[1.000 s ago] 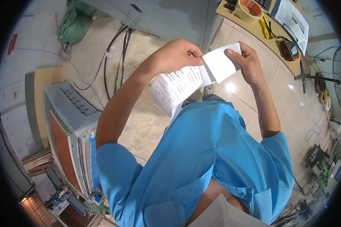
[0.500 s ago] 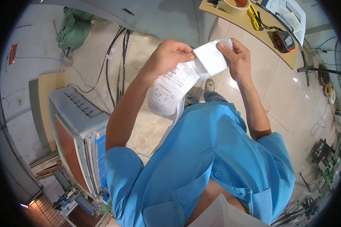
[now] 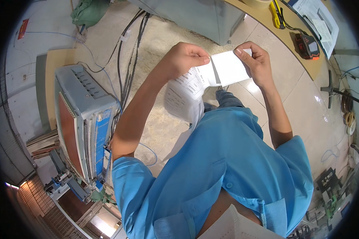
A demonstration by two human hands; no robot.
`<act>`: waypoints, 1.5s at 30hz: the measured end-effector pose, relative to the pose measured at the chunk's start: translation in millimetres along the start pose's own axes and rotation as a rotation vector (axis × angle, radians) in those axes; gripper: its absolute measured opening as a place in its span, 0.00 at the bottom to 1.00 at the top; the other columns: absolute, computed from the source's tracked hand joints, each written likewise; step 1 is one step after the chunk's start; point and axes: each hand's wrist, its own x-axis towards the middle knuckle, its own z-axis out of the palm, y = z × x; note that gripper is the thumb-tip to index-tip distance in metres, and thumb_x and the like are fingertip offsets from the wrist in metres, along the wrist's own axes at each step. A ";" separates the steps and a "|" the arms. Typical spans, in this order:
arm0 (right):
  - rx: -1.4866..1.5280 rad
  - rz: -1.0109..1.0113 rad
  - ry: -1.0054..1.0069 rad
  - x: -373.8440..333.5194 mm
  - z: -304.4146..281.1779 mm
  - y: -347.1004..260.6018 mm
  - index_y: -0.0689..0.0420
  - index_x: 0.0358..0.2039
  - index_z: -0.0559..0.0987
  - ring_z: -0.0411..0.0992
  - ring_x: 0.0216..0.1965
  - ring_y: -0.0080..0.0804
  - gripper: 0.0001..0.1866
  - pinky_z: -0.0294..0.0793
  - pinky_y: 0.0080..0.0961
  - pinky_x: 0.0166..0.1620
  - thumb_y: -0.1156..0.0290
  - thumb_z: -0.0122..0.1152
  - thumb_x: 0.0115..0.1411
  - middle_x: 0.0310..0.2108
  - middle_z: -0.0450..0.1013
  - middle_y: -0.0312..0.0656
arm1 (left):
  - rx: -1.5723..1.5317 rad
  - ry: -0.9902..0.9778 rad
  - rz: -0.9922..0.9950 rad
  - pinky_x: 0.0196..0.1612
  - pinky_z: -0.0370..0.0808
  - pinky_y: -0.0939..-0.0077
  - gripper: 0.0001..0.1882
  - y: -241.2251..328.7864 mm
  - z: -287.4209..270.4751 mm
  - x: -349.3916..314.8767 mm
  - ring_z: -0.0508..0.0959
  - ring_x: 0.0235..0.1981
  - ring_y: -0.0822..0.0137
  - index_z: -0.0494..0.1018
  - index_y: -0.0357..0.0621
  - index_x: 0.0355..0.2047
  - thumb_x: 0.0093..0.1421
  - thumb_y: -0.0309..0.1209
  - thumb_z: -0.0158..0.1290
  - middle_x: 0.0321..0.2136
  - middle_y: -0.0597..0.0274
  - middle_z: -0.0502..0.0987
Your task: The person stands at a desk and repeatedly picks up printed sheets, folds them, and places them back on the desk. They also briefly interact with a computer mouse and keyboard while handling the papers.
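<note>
Together, two hands [image 3: 179, 59] [image 3: 259, 65], one printed strip [image 3: 178, 97]

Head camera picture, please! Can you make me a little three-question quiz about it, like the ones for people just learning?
1. True or false: the left hand and the right hand both grip white paper.
2. Choose one: what colour is the cutter?
A) Red
B) Yellow
C) Green
3. Fill the gap: the desk under the cutter shows at the upper ____ of the picture.

Key:
1. True
2. B
3. right
</note>
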 end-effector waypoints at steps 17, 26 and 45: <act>0.186 0.115 -0.015 -146.9 -44.7 11.9 0.62 0.40 0.82 0.78 0.31 0.21 0.09 0.76 0.19 0.34 0.68 0.67 0.69 0.33 0.81 0.39 | -0.312 0.115 0.034 0.33 0.78 0.78 0.11 -21.6 164.6 -95.6 0.82 0.29 0.75 0.82 0.33 0.42 0.67 0.31 0.59 0.31 0.60 0.84; 0.097 0.082 -0.089 -193.5 -60.3 4.5 0.62 0.40 0.82 0.79 0.32 0.21 0.08 0.78 0.20 0.35 0.70 0.67 0.69 0.33 0.81 0.39 | -0.241 0.084 0.055 0.32 0.76 0.80 0.12 -12.9 201.2 -117.5 0.82 0.29 0.75 0.82 0.32 0.42 0.66 0.30 0.60 0.30 0.60 0.84; 0.178 0.063 0.100 -212.8 -220.6 -4.5 0.62 0.39 0.82 0.79 0.32 0.21 0.09 0.78 0.20 0.35 0.69 0.68 0.68 0.32 0.81 0.39 | -0.060 0.014 0.110 0.34 0.77 0.75 0.13 80.7 297.6 -15.1 0.83 0.30 0.70 0.83 0.34 0.41 0.65 0.33 0.60 0.29 0.53 0.85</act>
